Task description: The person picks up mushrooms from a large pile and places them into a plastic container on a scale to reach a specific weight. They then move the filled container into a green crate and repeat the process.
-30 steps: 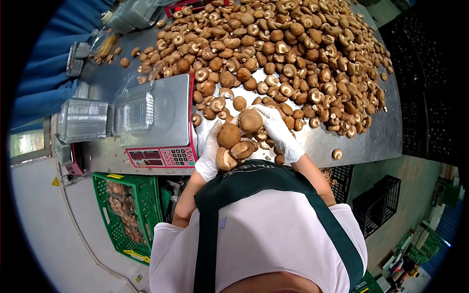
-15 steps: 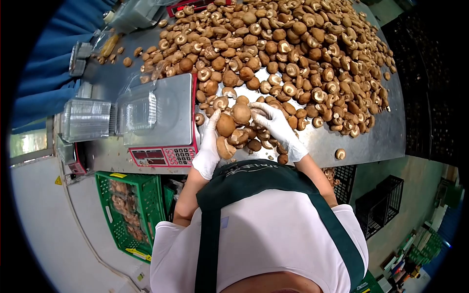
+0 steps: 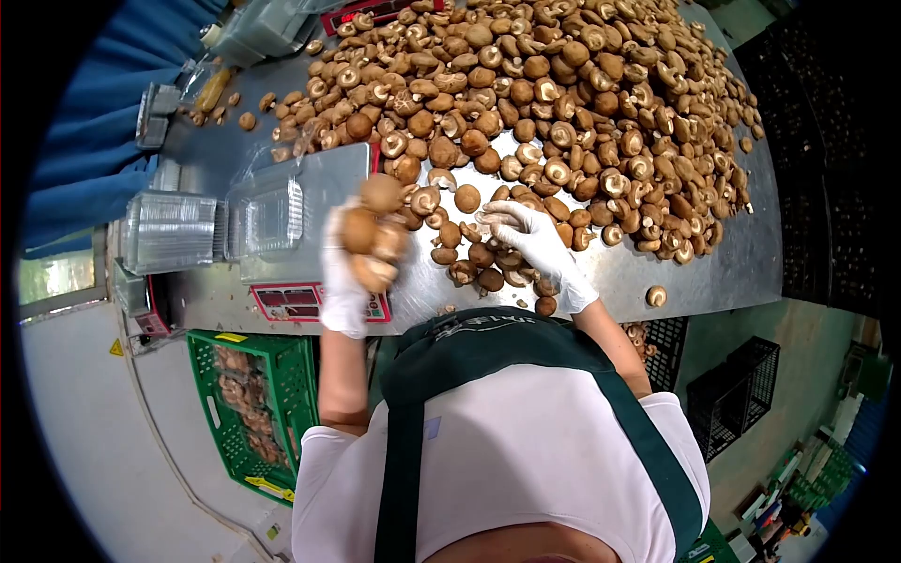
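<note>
- While we look through the head view, we see our left hand (image 3: pixel 343 281) by the near side of the scale (image 3: pixel 336 178), holding a bunch of brown mushrooms (image 3: pixel 360 231). Most of its fingers are hidden, but they seem to cup the bunch from below and the side.
- Our right hand (image 3: pixel 537 242) is over the small loose mushrooms (image 3: pixel 491 280), with its fingers bent and close together. We cannot tell if they pinch one.
- We think the held bunch could spill, because the round tops sit on each other and our left hand looks blurry, as if it is going fast.
- We could bump the clear box (image 3: pixel 272 214) on the scale's plate, because it looks light and is near that hand.
- The big heap (image 3: pixel 563 84) could slide down if we pull from its bottom, because the mushrooms just lean on one another.
- The lone mushroom (image 3: pixel 656 296) might roll off, since it is near the edge of the surface (image 3: pixel 718 281).
- We see dull brown tops like little domes, and pale undersides with stubby stems. The surface is flat, gray and shiny. Our gloves are thin, white and wrinkly. The box is see-through, with ridges.
</note>
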The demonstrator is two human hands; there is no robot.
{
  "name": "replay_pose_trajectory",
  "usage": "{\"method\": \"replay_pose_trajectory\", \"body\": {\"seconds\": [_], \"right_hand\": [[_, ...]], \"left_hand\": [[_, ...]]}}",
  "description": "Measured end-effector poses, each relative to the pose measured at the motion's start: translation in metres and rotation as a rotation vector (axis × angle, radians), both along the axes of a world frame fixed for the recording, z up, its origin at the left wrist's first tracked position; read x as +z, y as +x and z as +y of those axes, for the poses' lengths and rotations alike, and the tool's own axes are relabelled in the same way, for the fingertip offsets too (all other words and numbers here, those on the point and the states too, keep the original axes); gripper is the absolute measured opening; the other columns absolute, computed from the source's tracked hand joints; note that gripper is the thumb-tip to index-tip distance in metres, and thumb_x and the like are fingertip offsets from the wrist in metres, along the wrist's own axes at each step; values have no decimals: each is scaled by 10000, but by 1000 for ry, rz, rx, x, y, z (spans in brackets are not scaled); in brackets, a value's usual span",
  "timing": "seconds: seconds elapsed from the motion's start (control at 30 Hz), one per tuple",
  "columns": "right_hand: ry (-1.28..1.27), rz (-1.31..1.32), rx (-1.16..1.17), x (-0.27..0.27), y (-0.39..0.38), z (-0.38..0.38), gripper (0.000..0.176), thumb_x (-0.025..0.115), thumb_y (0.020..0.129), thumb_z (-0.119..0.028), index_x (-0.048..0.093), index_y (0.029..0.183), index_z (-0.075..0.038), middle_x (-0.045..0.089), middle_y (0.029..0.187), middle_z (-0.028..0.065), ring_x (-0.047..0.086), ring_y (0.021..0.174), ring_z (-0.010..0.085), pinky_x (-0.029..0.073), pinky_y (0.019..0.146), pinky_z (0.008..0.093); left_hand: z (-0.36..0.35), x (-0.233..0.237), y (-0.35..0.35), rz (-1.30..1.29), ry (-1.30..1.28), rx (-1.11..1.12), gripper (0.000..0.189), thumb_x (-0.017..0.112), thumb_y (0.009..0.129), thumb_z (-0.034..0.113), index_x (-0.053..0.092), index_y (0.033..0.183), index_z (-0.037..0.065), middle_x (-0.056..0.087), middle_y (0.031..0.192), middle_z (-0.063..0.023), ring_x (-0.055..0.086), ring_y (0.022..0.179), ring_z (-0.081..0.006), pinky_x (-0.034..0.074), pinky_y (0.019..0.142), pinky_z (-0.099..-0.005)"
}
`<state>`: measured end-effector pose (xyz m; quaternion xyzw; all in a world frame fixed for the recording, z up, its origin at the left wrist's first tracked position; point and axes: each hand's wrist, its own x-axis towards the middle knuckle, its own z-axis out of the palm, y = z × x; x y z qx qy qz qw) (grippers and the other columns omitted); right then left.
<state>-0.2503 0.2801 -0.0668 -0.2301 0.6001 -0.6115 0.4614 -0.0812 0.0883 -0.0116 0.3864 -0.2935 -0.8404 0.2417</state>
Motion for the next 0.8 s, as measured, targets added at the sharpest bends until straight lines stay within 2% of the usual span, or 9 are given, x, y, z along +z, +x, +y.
{"method": "replay_pose_trajectory", "body": {"seconds": [0.1, 0.17, 0.23, 0.37, 0.4, 0.43, 0.57, 0.67, 0.8], "right_hand": [[18, 9, -16, -3, -6, 10, 330, 574, 898, -110, 523, 1207, -5, 629, 1095, 65, 587, 924, 90, 478, 799, 225], [33, -33, -63, -2, -10, 15, 289, 554, 890, -85, 554, 1166, -3, 635, 1062, 60, 592, 914, 96, 481, 785, 221], [51, -1, -54, -3, -14, 19, 277, 552, 890, -85, 563, 1155, -4, 637, 1052, 54, 587, 889, 86, 479, 764, 218], [101, 63, -46, -7, -17, 21, 248, 570, 903, -131, 587, 1116, -4, 654, 998, 29, 567, 794, 65, 466, 712, 206], [95, 80, -51, -4, -17, 20, 235, 562, 902, -119, 594, 1107, -10, 653, 979, 22, 563, 787, 60, 461, 703, 205], [95, 78, -53, -3, -17, 17, 235, 562, 902, -119, 594, 1107, -10, 653, 979, 22, 563, 787, 60, 461, 703, 205], [212, 262, -34, -8, -21, -5, 263, 578, 860, -174, 620, 1079, -34, 678, 944, 93, 640, 828, 139, 495, 728, 257], [418, 911, 62, -21, -21, -31, 279, 639, 787, -245, 641, 1044, -139, 644, 951, 169, 626, 847, 304, 495, 760, 372], [313, 1371, 191, -64, -19, -66, 381, 639, 724, -161, 570, 1083, -53, 610, 1016, 116, 570, 949, 286, 497, 728, 387]], "left_hand": [[-63, 27, 34, 37, -304, 39, 479, 455, 887, 472, 495, 1183, 97, 602, 977, -145, 640, 724, -188, 550, 522, -270], [-93, 31, 46, -83, -997, 226, 503, 495, 901, 380, 464, 1267, 36, 573, 1063, -142, 611, 852, -159, 541, 594, -256], [-136, 19, 68, -165, -1109, 216, 521, 508, 900, 362, 455, 1289, 21, 563, 1109, -137, 592, 914, -157, 530, 666, -277], [-202, -44, 111, -1070, -1850, -364, 416, 592, 849, 356, 561, 1220, 170, 571, 1196, -101, 566, 1057, -245, 393, 926, -429], [-176, -39, 103, -1253, -2054, -308, 364, 632, 831, 280, 600, 1179, 177, 586, 1174, -99, 581, 1031, -257, 446, 869, -356], [-159, -30, 95, -1226, -1749, -275, 306, 640, 826, 289, 648, 1099, 150, 583, 1183, -113, 554, 1084, -269, 416, 920, -354], [-144, -33, 96, -1140, -1768, -196, 266, 638, 818, 301, 677, 1031, 146, 620, 1110, -87, 568, 1045, -257, 395, 929, -378], [-123, -31, 83, -1128, -1881, -37, 258, 639, 809, 283, 677, 1012, 128, 634, 1062, -72, 579, 1006, -253, 397, 907, -385], [-69, -12, 33, -830, -1928, 161, 172, 651, 780, 120, 676, 942, 69, 641, 1039, -102, 612, 953, -248, 472, 844, -351]]}}
